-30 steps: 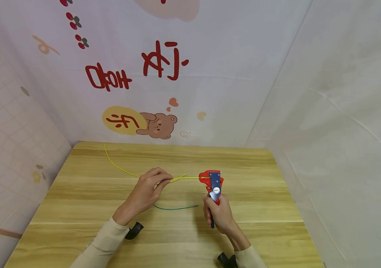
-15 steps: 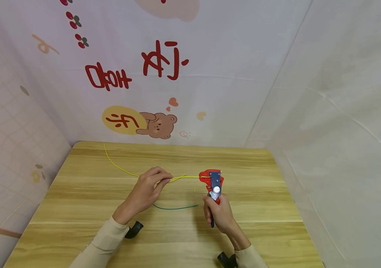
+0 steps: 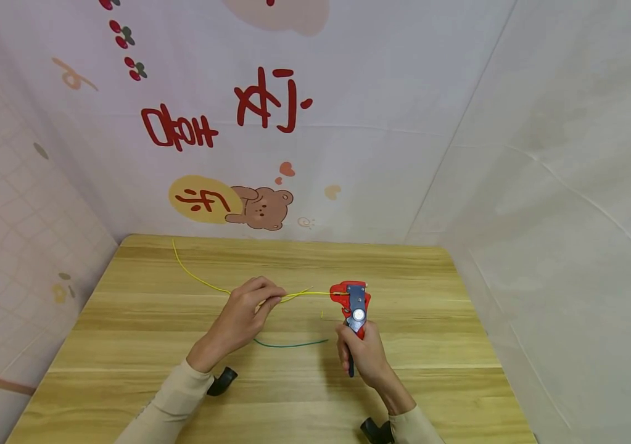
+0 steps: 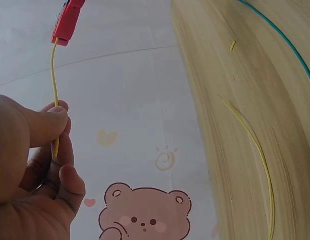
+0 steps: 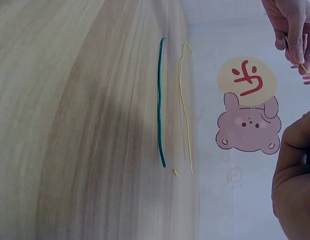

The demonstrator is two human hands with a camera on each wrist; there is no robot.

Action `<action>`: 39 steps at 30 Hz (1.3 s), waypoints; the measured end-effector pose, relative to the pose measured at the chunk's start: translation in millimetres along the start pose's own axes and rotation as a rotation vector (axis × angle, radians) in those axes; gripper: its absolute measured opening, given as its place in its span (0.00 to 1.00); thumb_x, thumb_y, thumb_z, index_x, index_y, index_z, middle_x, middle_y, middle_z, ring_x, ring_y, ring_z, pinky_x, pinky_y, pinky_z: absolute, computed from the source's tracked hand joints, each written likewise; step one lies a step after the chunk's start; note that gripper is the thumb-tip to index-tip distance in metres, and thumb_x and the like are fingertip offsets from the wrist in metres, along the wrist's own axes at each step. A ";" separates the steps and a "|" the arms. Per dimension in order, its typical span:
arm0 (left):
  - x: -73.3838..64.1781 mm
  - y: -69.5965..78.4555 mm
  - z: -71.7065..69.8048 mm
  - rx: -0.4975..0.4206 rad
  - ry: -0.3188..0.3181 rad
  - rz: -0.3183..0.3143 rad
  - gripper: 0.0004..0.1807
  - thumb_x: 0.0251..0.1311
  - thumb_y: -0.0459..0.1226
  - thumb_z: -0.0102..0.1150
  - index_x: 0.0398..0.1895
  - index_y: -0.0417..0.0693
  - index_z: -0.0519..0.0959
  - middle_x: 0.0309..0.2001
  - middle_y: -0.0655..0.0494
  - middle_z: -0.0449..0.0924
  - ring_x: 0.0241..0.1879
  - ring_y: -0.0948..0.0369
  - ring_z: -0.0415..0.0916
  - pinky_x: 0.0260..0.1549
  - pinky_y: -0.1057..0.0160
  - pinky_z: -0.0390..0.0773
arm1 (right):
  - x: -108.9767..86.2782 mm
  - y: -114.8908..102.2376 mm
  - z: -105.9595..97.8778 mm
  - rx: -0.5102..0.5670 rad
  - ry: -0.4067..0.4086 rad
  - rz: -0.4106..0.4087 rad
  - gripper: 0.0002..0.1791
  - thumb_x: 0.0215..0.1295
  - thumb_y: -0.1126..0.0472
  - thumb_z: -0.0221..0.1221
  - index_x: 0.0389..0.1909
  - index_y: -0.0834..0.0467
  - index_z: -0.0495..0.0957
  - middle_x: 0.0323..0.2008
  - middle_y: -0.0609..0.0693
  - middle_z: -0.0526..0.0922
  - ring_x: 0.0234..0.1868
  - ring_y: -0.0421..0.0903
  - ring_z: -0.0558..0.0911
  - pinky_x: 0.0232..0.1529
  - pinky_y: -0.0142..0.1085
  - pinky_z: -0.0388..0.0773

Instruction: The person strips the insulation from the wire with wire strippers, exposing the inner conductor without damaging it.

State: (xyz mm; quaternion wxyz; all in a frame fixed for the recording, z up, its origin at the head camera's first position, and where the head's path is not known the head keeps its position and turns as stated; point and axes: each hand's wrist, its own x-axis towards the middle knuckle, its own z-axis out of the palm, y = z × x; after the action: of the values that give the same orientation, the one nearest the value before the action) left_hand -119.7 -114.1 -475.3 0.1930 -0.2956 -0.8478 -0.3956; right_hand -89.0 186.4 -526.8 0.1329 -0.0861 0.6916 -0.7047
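My left hand [image 3: 244, 316] pinches a short yellow wire [image 3: 317, 293] between thumb and fingers, above the table. One end sits in the red jaws of a red and blue wire stripper [image 3: 356, 302]; the other pokes out below my fingers in the left wrist view. My right hand [image 3: 367, 354] grips the stripper by its handles, the head upright. The right wrist view catches only part of that hand [image 5: 295, 185], with the tool out of sight. Beneath the left hand lies a second yellow wire [image 4: 265, 165], its tip bare.
A green wire [image 3: 293, 346] lies on the wooden table [image 3: 432, 382], nearer to me than the yellow one. Close to its right end is a small yellow scrap [image 4: 233, 46]. A printed cloth wall [image 3: 348, 154] rises along the back edge. Black curved pieces [image 3: 222, 382] stick out at both wrists.
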 end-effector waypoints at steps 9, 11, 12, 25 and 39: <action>-0.7 0.4 0.3 -0.002 0.000 -0.005 0.09 0.71 0.25 0.73 0.49 0.42 0.93 0.45 0.50 0.91 0.44 0.58 0.88 0.42 0.61 0.89 | -0.3 -0.3 -0.1 -0.001 -0.008 -0.020 0.27 0.87 0.63 0.54 0.25 0.76 0.67 0.14 0.46 0.74 0.12 0.38 0.77 0.13 0.39 0.79; -0.7 0.6 0.2 -0.003 0.001 -0.006 0.09 0.71 0.25 0.73 0.49 0.42 0.93 0.45 0.50 0.91 0.44 0.58 0.88 0.42 0.61 0.89 | -0.4 0.1 -0.2 0.000 -0.008 -0.023 0.27 0.87 0.63 0.54 0.26 0.77 0.67 0.14 0.49 0.73 0.12 0.37 0.77 0.13 0.38 0.79; -0.7 0.6 0.1 -0.002 0.001 -0.006 0.09 0.71 0.25 0.73 0.49 0.42 0.93 0.45 0.50 0.91 0.44 0.58 0.88 0.42 0.61 0.89 | -0.5 0.2 -0.2 0.002 -0.007 -0.023 0.27 0.87 0.63 0.54 0.26 0.77 0.67 0.14 0.51 0.72 0.12 0.37 0.77 0.13 0.38 0.79; -1.6 -1.5 0.6 -0.008 0.014 0.004 0.11 0.68 0.22 0.73 0.48 0.42 0.93 0.44 0.49 0.91 0.43 0.58 0.88 0.40 0.61 0.89 | -0.8 -0.3 -0.7 -0.001 -0.006 -0.038 0.26 0.86 0.64 0.55 0.26 0.76 0.67 0.13 0.51 0.72 0.11 0.37 0.77 0.12 0.40 0.79; -5.1 -6.3 -3.5 0.043 0.043 -0.018 0.10 0.67 0.21 0.74 0.47 0.39 0.93 0.44 0.52 0.90 0.42 0.58 0.87 0.40 0.60 0.89 | -1.6 0.3 -8.0 0.042 0.016 -0.006 0.21 0.87 0.63 0.55 0.30 0.70 0.68 0.15 0.44 0.74 0.12 0.38 0.77 0.14 0.36 0.79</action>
State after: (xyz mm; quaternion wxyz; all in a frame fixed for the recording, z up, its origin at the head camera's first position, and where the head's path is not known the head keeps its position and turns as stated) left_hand -119.7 -121.9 -479.4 0.2139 -0.2751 -0.8544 -0.3855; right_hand -89.9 194.5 -527.3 0.1268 -0.0797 0.6773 -0.7203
